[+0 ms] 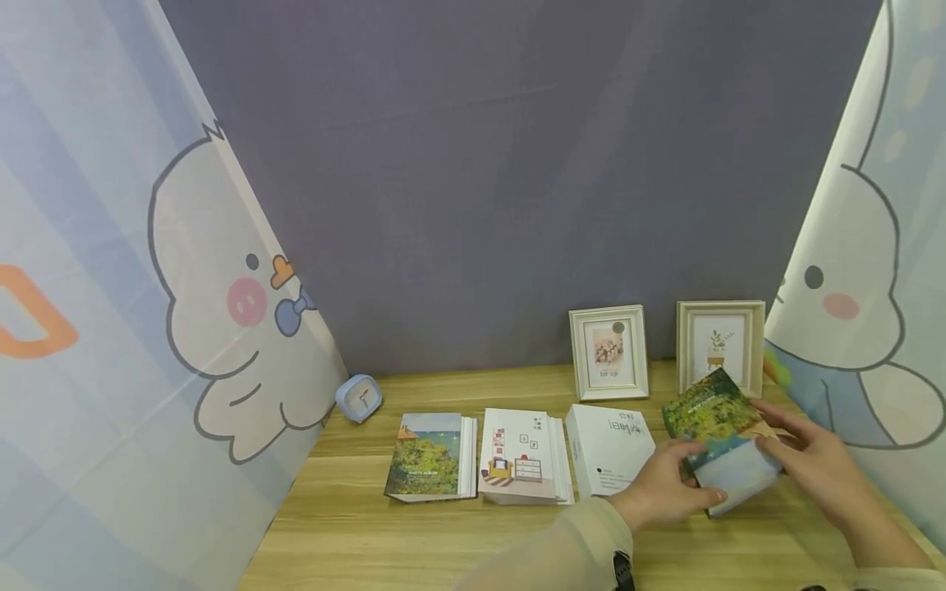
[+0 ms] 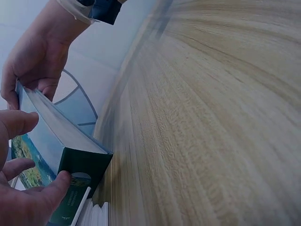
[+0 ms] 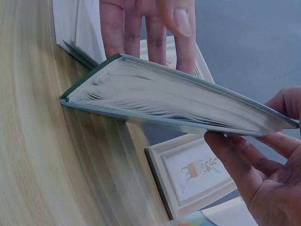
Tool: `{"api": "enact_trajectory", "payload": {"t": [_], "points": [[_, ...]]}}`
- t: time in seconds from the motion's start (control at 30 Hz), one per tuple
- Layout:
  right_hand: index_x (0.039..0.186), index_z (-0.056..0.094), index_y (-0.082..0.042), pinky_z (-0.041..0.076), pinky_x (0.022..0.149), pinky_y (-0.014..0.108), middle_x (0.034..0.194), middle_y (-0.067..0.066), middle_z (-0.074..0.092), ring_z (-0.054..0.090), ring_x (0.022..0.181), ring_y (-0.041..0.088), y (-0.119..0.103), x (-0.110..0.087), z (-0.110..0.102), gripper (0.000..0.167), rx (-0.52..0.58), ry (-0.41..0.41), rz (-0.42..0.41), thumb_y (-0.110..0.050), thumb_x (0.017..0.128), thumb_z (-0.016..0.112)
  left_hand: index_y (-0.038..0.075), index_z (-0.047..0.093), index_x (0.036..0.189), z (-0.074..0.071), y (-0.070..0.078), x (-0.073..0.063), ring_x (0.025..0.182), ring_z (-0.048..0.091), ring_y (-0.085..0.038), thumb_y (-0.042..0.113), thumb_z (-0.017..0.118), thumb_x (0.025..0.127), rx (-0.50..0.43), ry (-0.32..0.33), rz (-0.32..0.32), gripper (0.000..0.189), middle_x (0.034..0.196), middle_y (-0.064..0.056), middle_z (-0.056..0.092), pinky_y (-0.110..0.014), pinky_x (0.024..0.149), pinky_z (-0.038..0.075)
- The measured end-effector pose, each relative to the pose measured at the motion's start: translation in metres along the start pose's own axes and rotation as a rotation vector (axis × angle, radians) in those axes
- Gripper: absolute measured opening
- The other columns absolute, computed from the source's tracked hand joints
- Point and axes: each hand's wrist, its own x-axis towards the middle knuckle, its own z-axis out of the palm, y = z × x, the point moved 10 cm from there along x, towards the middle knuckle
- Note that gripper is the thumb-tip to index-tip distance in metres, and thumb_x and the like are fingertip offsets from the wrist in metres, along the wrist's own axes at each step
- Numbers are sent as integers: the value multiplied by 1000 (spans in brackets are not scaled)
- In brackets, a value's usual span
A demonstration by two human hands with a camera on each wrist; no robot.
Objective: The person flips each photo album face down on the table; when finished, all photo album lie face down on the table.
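At the right end of the table, my right hand [image 1: 816, 460] grips a photo album [image 1: 709, 419] with a painted garden-and-sea cover by its outer edge, thumb on one cover and fingers on the other. The album is tilted, and its white pages show in the right wrist view. My left hand [image 1: 658, 486] is at the album's spine side. One left fingertip touches the dark green spine [image 2: 80, 181] in the left wrist view; the left fingers look fairly straight in the right wrist view. Just left of it stands a white album [image 1: 609, 451] with Chinese lettering, partly behind my left hand.
Further left are a white album with a furniture drawing [image 1: 517, 455] and another garden-cover album [image 1: 429, 455]. A small blue clock [image 1: 359, 398] stands at the back left. Two cream picture frames [image 1: 608, 353] stand along the grey curtain [image 1: 488, 189], the right one partly hidden by the held album.
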Motion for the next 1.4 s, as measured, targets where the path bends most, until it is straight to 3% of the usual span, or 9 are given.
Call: {"api": "enact_trajectory", "payload": {"t": [0.1,0.2,0.6,0.77,1.0,1.27,1.4], "points": [[162,43,-14,59,68,23,125,-32,45,53,97,-18,-4,-1,1,60,28,1,-32,-16,106,65,23,59,148,0,0,0,89,61,1,18,80,94,-5,-17,-5,58,152,5,44,-14,76,53],[161,44,-15,60,68,24,124,-39,44,57,98,-15,-8,-1,3,59,66,-8,-57,-12,105,65,26,57,150,0,1,1,89,61,0,19,79,95,8,-25,-6,59,151,6,44,-16,76,54],[161,43,-13,59,70,28,133,-36,42,57,105,-13,-23,0,9,57,28,-78,-117,-17,108,61,40,52,153,-1,0,1,91,60,-2,20,79,96,-2,-38,-15,66,156,4,40,-19,76,55],[161,42,-11,60,74,28,137,-35,43,56,109,-14,-28,0,12,56,41,-103,-139,-16,109,60,39,51,154,-3,0,2,88,59,0,21,79,96,-2,-22,-10,67,156,3,40,-18,76,54],[163,38,-9,59,80,23,142,-33,42,52,115,-14,-34,-6,22,54,79,-173,-185,-10,111,52,27,52,155,-9,9,1,110,58,0,21,79,95,27,-9,73,66,147,10,51,-16,81,53],[159,40,-2,60,82,26,143,-37,42,55,116,-11,-37,-12,33,49,100,-222,-207,-8,111,49,36,42,159,-18,11,-4,131,54,-10,37,75,98,-19,-9,43,69,155,15,46,-28,96,52],[157,41,3,61,82,28,142,-36,44,55,117,-11,-35,-12,39,48,127,-250,-204,-7,111,48,42,42,158,-20,7,-7,130,55,-12,42,72,99,-49,2,-11,66,153,14,48,-30,94,53]]}}
